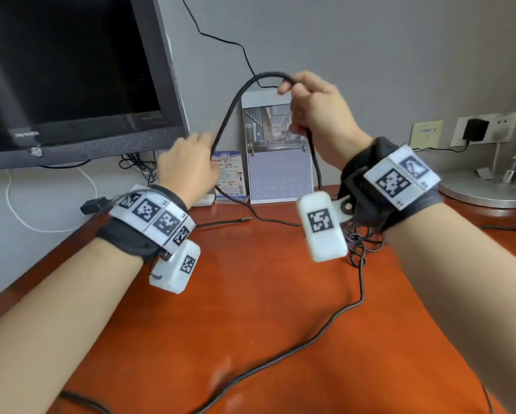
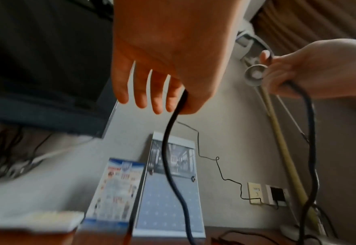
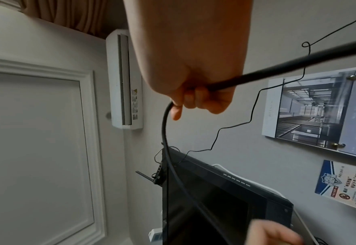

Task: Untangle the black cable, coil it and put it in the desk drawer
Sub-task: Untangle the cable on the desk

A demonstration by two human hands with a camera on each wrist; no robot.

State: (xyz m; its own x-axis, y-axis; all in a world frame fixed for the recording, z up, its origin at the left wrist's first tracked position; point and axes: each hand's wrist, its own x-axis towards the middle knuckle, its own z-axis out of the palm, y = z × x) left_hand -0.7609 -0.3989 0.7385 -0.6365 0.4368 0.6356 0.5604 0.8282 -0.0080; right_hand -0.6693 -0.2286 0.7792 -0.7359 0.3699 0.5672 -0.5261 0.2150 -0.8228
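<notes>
The black cable [image 1: 235, 100] arcs in the air between my two hands above the red-brown desk [image 1: 250, 309]. My right hand [image 1: 313, 109] is raised and grips the cable in a fist; the right wrist view shows its fingers [image 3: 196, 96] curled round the cable [image 3: 164, 126]. Lower and to the left, my left hand [image 1: 188, 165] pinches the cable [image 2: 165, 149] between thumb and forefinger [image 2: 173, 97], its other fingers nearly straight. From both hands the cable drops to the desk. A tangled bunch [image 1: 358, 243] lies under my right wrist, and a long run trails toward the front edge. No drawer is in view.
A dark monitor [image 1: 65, 70] stands at the back left. A wall calendar [image 1: 277, 168] and a printed card [image 1: 229, 174] lean against the wall behind the hands. A lamp base [image 1: 486, 189] and wall sockets [image 1: 477, 130] are at the right. A thin wire [image 1: 220, 40] runs along the wall.
</notes>
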